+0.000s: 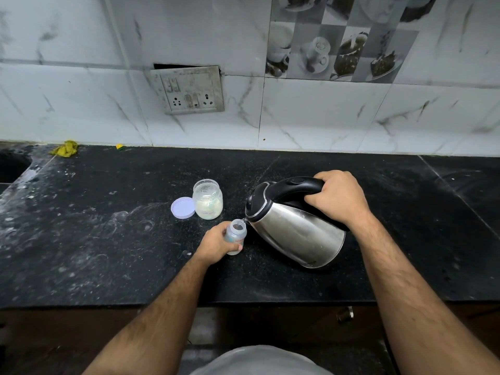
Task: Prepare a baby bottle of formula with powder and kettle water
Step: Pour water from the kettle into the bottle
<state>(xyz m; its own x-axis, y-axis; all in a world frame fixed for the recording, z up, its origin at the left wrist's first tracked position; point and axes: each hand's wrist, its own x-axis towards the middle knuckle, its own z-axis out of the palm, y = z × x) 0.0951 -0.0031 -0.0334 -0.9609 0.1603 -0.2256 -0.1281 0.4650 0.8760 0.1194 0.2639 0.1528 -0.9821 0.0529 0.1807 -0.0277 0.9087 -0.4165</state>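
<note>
Water runs from a tilted steel kettle [295, 226], its handle gripped by the right hand [336, 197], into a baby bottle [236, 236] standing on the black worktop [108, 239]. The left hand [216, 246] wraps the bottle, apparently to steady it beneath the spout. Behind it stands an open powder jar [207, 200], its lid [183, 208] alongside.

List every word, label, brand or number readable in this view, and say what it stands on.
None can be read.
Baby bottle: reddish print, too blurred.
Powder jar: faint marks, too small.
Kettle: no legible brand.
Switchboard: no text.
</note>
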